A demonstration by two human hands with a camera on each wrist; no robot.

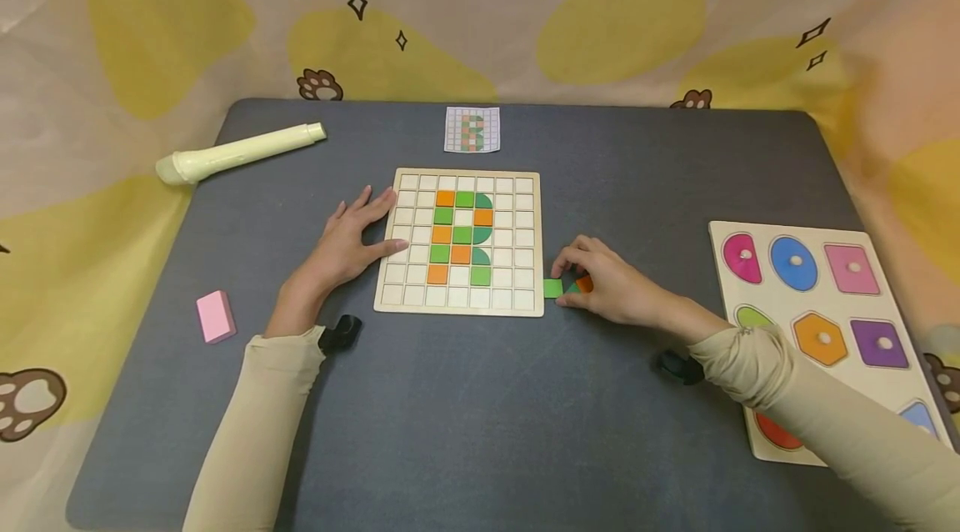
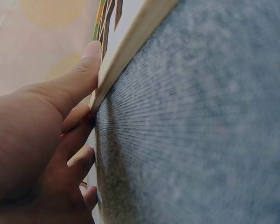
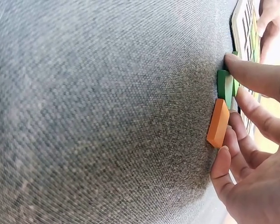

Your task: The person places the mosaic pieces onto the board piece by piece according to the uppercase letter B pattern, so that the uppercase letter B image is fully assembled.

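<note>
A wooden grid board point(image 1: 517, 303) lies mid-table with orange, light green and rounded dark green tiles forming a pattern. My left hand point(image 1: 347, 247) rests at its left edge, fingers spread, the thumb over the rim; the left wrist view shows that thumb point(image 2: 86, 65) on the edge. Just right of the board, my right hand point(image 1: 611, 286) pinches a light green square tile point(image 1: 552, 288) between thumb and index finger. A dark green piece point(image 3: 224, 85) and an orange piece point(image 3: 218, 123) lie beside it, under the hand, partly hidden in the head view.
Behind the board lies a small printed pattern card point(image 1: 472, 130). A pale microphone-shaped object point(image 1: 243, 152) lies back left, and a pink block point(image 1: 216, 317) at left. A knobbed shape puzzle point(image 1: 765, 298) stands at right, partly under my right sleeve.
</note>
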